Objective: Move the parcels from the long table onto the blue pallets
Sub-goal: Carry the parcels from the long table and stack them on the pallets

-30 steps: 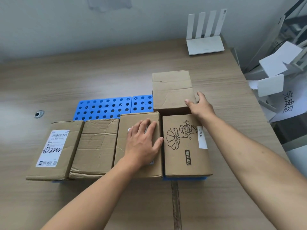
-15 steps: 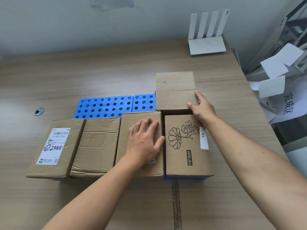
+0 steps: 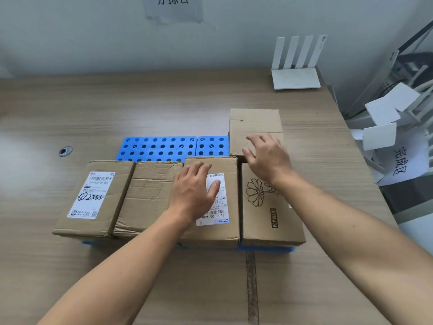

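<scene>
Several cardboard parcels lie side by side in a front row over the blue pallets (image 3: 161,148). From the left: a labelled parcel (image 3: 93,198), a plain creased parcel (image 3: 147,195), a parcel with a white label (image 3: 225,184), and a flower-printed parcel (image 3: 269,216). A fifth parcel (image 3: 255,123) sits behind the row at the right. My left hand (image 3: 194,191) rests flat on the white-label parcel, fingers straight. Above the rear parcel's front edge is my right hand (image 3: 267,156), fingers spread and loose, holding nothing.
A white router (image 3: 296,77) with upright antennas stands at the table's back right. Past the table's right edge are white cards (image 3: 384,123) and a sheet with characters. A round grommet hole (image 3: 66,151) sits in the table at left.
My right hand has let go of the rear parcel's right corner and lifted over its front edge. My left hand slid a little left on the labelled parcel, uncovering the label.
</scene>
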